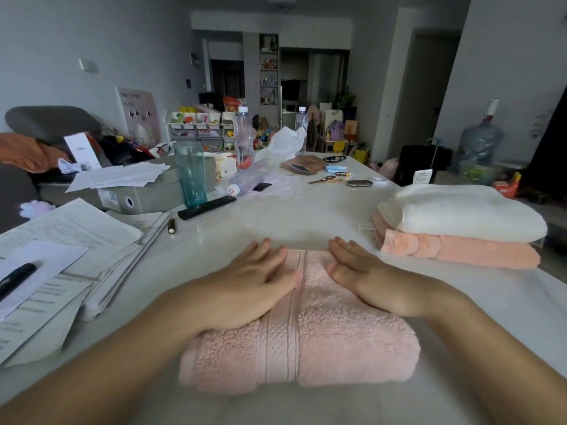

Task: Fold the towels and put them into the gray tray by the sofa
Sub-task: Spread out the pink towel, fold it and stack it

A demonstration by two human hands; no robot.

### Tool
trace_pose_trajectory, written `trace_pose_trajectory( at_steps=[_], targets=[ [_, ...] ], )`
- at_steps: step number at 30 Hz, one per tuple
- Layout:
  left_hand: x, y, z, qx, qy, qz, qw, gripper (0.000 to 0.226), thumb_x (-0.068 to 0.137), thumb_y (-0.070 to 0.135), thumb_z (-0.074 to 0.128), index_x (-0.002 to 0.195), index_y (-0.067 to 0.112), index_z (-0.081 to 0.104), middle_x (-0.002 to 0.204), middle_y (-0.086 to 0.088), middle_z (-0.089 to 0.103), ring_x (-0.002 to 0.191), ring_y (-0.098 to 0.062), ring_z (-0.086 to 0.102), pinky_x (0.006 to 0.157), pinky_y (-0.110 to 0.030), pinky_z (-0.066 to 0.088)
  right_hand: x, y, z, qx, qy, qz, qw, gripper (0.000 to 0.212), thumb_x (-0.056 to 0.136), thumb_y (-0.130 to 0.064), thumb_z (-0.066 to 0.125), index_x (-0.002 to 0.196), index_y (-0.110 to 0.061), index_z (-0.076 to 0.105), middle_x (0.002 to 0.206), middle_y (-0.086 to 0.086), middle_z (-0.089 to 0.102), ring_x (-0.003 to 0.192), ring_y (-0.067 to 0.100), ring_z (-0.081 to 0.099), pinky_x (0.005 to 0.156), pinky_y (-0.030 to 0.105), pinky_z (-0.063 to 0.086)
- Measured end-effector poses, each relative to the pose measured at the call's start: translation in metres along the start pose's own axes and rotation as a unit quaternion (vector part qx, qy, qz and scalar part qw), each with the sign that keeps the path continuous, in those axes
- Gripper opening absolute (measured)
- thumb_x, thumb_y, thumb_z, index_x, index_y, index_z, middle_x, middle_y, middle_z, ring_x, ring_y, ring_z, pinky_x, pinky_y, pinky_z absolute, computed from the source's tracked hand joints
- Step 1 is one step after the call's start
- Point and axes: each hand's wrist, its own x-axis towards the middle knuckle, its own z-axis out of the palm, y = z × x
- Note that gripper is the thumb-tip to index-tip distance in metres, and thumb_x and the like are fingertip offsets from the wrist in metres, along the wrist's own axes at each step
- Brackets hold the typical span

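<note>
At lower centre the folded pink towel (310,342) lies lengthwise left-to-right, left hand (245,286) and right hand (371,280) pressing flat, fingers straight.

We reach both bare forearms forward from the lower corners, converging toward twelve o'clock. Our left hand (256,282) lies palm down with its fingers straight and close together, tips aimed at about one o'clock, thumb tucked toward the midline. Our right hand (365,276) mirrors it at three o'clock of the left, flat, fingers aimed at eleven o'clock, the thumbs near but apart.
</note>
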Motion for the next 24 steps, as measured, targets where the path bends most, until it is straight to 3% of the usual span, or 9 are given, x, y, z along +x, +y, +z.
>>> trace_pose_trajectory(
  at_steps=[4, 8, 10, 12, 14, 16, 18, 20, 24],
  targets=[
    [0.001, -0.004, 0.001, -0.042, 0.019, -0.05, 0.998, 0.073, 0.095, 0.068, 0.01, 0.157, 0.031, 0.003, 0.166, 0.005, -0.011, 0.151, -0.012, -0.013, 0.12, -0.035, -0.002, 0.001, 0.012, 0.003, 0.051, 0.018, 0.032, 0.998, 0.072, 0.097, -0.065, 0.021, 0.157, -0.031, 0.001, 0.165, -0.013, -0.005, 0.149, 0.003, -0.007, 0.122, 0.035, -0.003],
    [-0.019, -0.019, -0.011, -0.089, 0.076, -0.093, 0.989, 0.071, 0.098, 0.064, 0.019, 0.154, 0.021, 0.027, 0.162, -0.003, 0.027, 0.147, -0.019, 0.027, 0.106, -0.027, 0.023, -0.013, 0.013, 0.006, 0.136, 0.138, 0.059, 0.979, 0.082, 0.089, -0.074, 0.032, 0.156, -0.028, 0.023, 0.161, -0.007, 0.028, 0.148, 0.016, 0.025, 0.116, 0.031, 0.018],
    [-0.037, -0.029, -0.017, -0.098, 0.115, -0.137, 0.979, 0.079, 0.09, 0.075, 0.026, 0.149, 0.023, 0.038, 0.153, -0.006, 0.044, 0.137, -0.022, 0.045, 0.103, -0.029, 0.033, -0.028, 0.014, 0.009, 0.138, 0.239, 0.062, 0.959, 0.072, 0.086, -0.074, 0.037, 0.141, -0.029, 0.048, 0.14, -0.003, 0.057, 0.127, 0.02, 0.054, 0.104, 0.033, 0.038],
    [-0.057, -0.036, -0.019, -0.145, 0.119, -0.163, 0.969, 0.09, 0.073, 0.09, 0.032, 0.123, 0.023, 0.062, 0.113, -0.008, 0.074, 0.099, -0.023, 0.072, 0.089, -0.032, 0.052, -0.047, 0.016, 0.01, 0.188, 0.276, 0.084, 0.939, 0.063, 0.076, -0.078, 0.037, 0.109, -0.032, 0.064, 0.099, -0.005, 0.073, 0.089, 0.014, 0.069, 0.082, 0.033, 0.051],
    [-0.069, -0.033, -0.018, -0.182, 0.079, -0.176, 0.964, 0.093, 0.06, 0.096, 0.036, 0.091, 0.016, 0.071, 0.074, -0.006, 0.077, 0.064, -0.024, 0.075, 0.063, -0.031, 0.059, -0.061, 0.014, 0.007, 0.231, 0.199, 0.117, 0.945, 0.066, 0.077, -0.08, 0.035, 0.092, -0.025, 0.069, 0.074, -0.004, 0.075, 0.062, 0.009, 0.069, 0.061, 0.026, 0.053],
    [-0.063, -0.028, -0.019, -0.179, 0.06, -0.176, 0.966, 0.09, 0.057, 0.095, 0.038, 0.082, 0.016, 0.072, 0.068, 0.001, 0.075, 0.057, -0.016, 0.073, 0.053, -0.024, 0.054, -0.06, 0.012, 0.001, 0.256, 0.099, 0.106, 0.956, 0.067, 0.084, -0.075, 0.037, 0.089, -0.018, 0.073, 0.072, -0.003, 0.075, 0.062, 0.01, 0.07, 0.062, 0.024, 0.056],
    [-0.043, -0.024, -0.021, -0.147, 0.044, -0.165, 0.974, 0.088, 0.055, 0.098, 0.039, 0.081, 0.02, 0.073, 0.07, 0.012, 0.074, 0.058, -0.004, 0.07, 0.052, -0.022, 0.05, -0.043, 0.009, -0.002, 0.237, 0.052, 0.079, 0.967, 0.059, 0.086, -0.069, 0.045, 0.086, -0.015, 0.071, 0.077, 0.0, 0.076, 0.072, 0.015, 0.072, 0.074, 0.028, 0.056],
    [-0.01, -0.022, -0.033, -0.096, 0.033, -0.172, 0.98, 0.084, 0.055, 0.098, 0.039, 0.077, 0.024, 0.072, 0.07, 0.023, 0.071, 0.061, 0.003, 0.067, 0.056, -0.022, 0.046, -0.013, 0.014, -0.012, 0.212, 0.056, 0.062, 0.974, 0.046, 0.088, -0.059, 0.054, 0.074, -0.016, 0.063, 0.062, -0.006, 0.065, 0.059, 0.008, 0.063, 0.058, 0.021, 0.047],
    [0.062, -0.029, -0.049, -0.107, 0.056, -0.203, 0.972, 0.068, 0.069, 0.088, 0.043, 0.076, 0.023, 0.065, 0.073, 0.006, 0.067, 0.068, -0.004, 0.062, 0.058, -0.023, 0.041, 0.049, 0.034, -0.042, 0.282, 0.078, 0.081, 0.953, 0.03, 0.091, -0.042, 0.063, 0.076, -0.017, 0.067, 0.062, -0.019, 0.06, 0.063, -0.004, 0.061, 0.064, 0.019, 0.048]
  ],
)
